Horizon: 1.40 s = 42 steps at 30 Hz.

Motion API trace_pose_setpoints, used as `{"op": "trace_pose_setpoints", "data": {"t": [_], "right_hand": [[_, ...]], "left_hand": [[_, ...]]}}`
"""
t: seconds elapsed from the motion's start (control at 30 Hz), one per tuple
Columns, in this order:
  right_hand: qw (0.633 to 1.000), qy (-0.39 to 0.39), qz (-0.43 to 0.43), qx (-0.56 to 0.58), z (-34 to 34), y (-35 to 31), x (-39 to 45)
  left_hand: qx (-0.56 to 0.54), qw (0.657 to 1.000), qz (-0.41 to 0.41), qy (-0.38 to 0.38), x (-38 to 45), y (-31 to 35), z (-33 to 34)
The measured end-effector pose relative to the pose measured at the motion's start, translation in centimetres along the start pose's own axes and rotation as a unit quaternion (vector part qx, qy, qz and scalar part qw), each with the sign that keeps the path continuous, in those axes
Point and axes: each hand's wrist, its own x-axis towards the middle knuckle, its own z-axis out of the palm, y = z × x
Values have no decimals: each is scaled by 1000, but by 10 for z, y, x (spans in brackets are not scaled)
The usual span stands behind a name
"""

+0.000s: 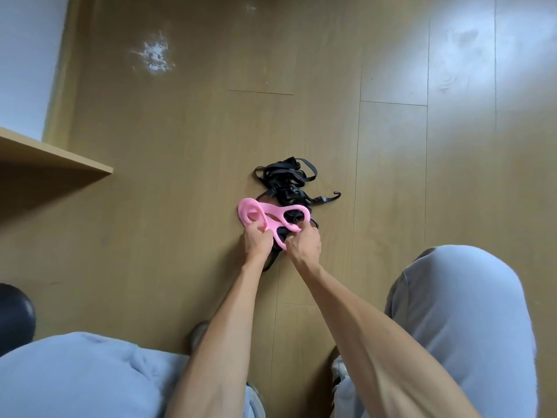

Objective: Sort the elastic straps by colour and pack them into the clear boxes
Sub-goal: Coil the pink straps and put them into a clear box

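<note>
Here, both hands on the pink strap, mid-frame.
My left hand and right hand each pinch it, grip tight, over the black straps on the floor.

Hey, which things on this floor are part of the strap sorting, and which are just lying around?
Part of the job:
pink strap, gripped by left hand and right hand
black straps

Just lying about:
wooden shelf
dark round object

No clear boxes in view.
</note>
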Motion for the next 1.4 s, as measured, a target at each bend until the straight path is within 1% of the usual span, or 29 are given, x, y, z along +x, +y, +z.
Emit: {"op": "trace_pose_setpoints", "data": {"t": [0.07, 0.13, 0.2, 0.27, 0.3, 0.37, 0.47, 0.53, 0.6, 0.63, 0.67, 0.7, 0.73, 0.77, 0.8, 0.83, 0.9, 0.97, 1.03, 1.1, 1.13, 1.2, 1.3, 1.37, 1.4], "right_hand": [[1000, -2, 16, 20, 4, 1, 1], [998, -6, 32, 61, 8, -2, -2], [992, -22, 48, 116, 10, -6, -6], [979, -52, 58, 189, 10, -11, -8], [966, -69, 66, 239, 9, -15, -9], [932, -97, 77, 341, 5, -24, -9], [918, -70, 55, 387, -6, -42, -8], [909, -57, 60, 409, -11, -51, -6], [911, -43, 29, 408, -12, -51, -7], [921, -38, 0, 387, -10, -48, -8], [932, -35, -23, 359, -7, -44, -8], [944, -30, -31, 328, -5, -38, -9], [953, -21, -24, 302, -2, -32, -9], [958, -7, -9, 285, 0, -25, -8], [961, 7, 12, 275, 2, -19, -7], [964, 21, 33, 263, 3, -14, -7], [969, 34, 54, 239, 4, -4, -8], [972, 35, 56, 226, 5, -1, -11], [975, 37, 47, 213, 6, -3, -14], [979, 37, 32, 197, 6, -8, -17], [981, 35, 25, 191, 6, -12, -19], [981, 28, 17, 191, 7, -19, -21], [970, 39, 11, 238, 5, -31, -25], [959, 33, -18, 280, 5, -39, -28], [953, 17, -32, 300, 5, -43, -29]], "left_hand": [[-73, 997, -31, 14, 2, -2, -8], [-151, 988, -33, 14, 1, -1, -17], [-214, 977, -18, -5, -3, 2, -25], [-249, 967, 0, -46, -7, 7, -30], [-255, 965, 12, -67, -7, 8, -31], [-229, 969, 29, -89, -9, 10, -30], [-145, 985, 35, -82, -11, 10, -26], [-125, 987, 25, -97, -12, 5, -23], [-103, 989, 26, -100, -13, 2, -23], [-81, 993, 31, -81, -12, 1, -23], [-68, 996, 31, -45, -10, 1, -23], [-60, 998, 24, 13, -9, 2, -24], [-65, 995, 9, 75, -6, 3, -26], [-76, 990, -13, 122, -2, 2, -28], [-85, 986, -40, 139, 4, 1, -28], [-85, 985, -69, 132, 9, 0, -27], [-122, 984, -107, 73, 15, -3, -20], [-227, 962, -153, 23, 15, -4, -11], [-294, 937, -188, 20, 16, -3, -6], [-305, 929, -207, 18, 18, -4, -7], [-309, 929, -201, 17, 18, -5, -8], [-288, 942, -167, 35, 18, -7, -13], [-238, 964, -93, 75, 8, -6, -28], [-258, 962, -39, 82, 0, -3, -37], [-277, 959, -11, 66, -5, -2, -42]]}}
